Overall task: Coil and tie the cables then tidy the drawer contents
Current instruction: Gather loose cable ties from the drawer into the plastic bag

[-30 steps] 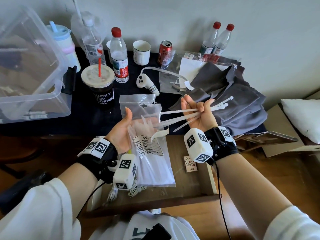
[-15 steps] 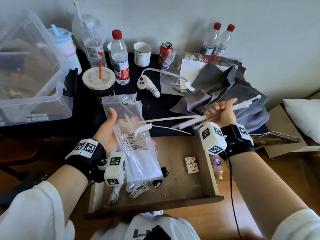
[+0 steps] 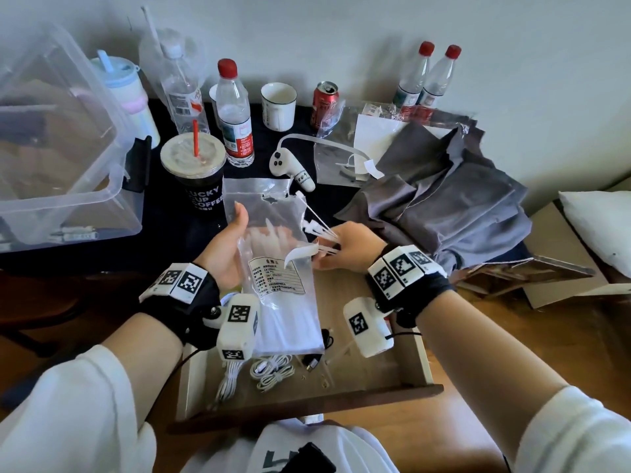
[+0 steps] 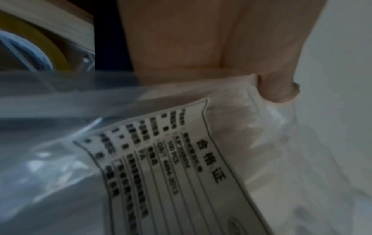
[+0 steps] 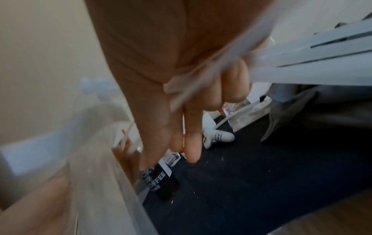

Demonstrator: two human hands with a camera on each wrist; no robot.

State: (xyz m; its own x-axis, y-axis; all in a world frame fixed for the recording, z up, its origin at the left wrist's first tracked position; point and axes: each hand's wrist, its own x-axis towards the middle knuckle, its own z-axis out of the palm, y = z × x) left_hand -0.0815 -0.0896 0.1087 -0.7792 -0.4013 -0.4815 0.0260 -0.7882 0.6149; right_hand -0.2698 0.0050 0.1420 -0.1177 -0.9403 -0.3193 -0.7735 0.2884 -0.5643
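Left hand (image 3: 227, 245) grips a clear plastic bag (image 3: 273, 268) of white cable ties, thumb on the front near the printed label (image 4: 173, 167), fingers behind. Bag is held upright above the open drawer (image 3: 368, 373). Right hand (image 3: 348, 247) is clamped on a small bundle of loose cable ties (image 3: 321, 230), their heads fanning up and left, just beside the bag's right edge. Hands close together, not touching. Coiled white cables (image 3: 269, 370) lie in the drawer at front left, below the bag. Coffee cup (image 3: 196, 172) stands on the desk (image 3: 164, 216) behind.
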